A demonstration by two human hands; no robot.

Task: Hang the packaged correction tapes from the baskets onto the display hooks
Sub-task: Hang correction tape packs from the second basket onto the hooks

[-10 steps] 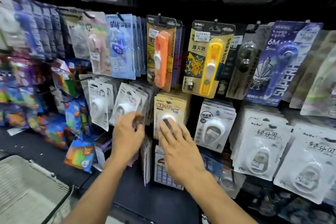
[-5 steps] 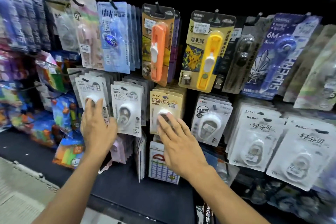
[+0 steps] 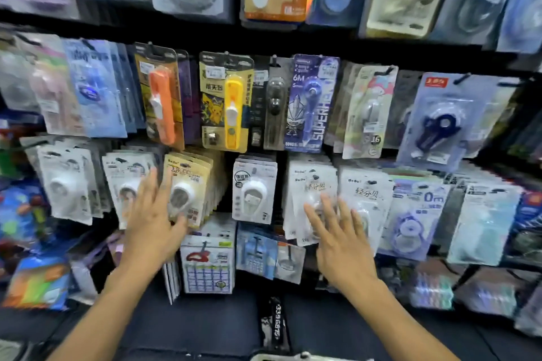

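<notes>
Left hand (image 3: 152,223): fingers spread flat against yellow-carded correction tapes (image 3: 187,184) hanging on hooks. Right hand (image 3: 343,240): spread flat on white-carded correction tapes (image 3: 311,199). Packs likely light, stiff card, slippery blister; grip near hang-hole.

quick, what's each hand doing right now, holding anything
Left hand: open, fingers spread against the yellow-carded tape packs, gripping nothing.
Right hand: open, fingers spread at the white tape packs, holding nothing.
</notes>
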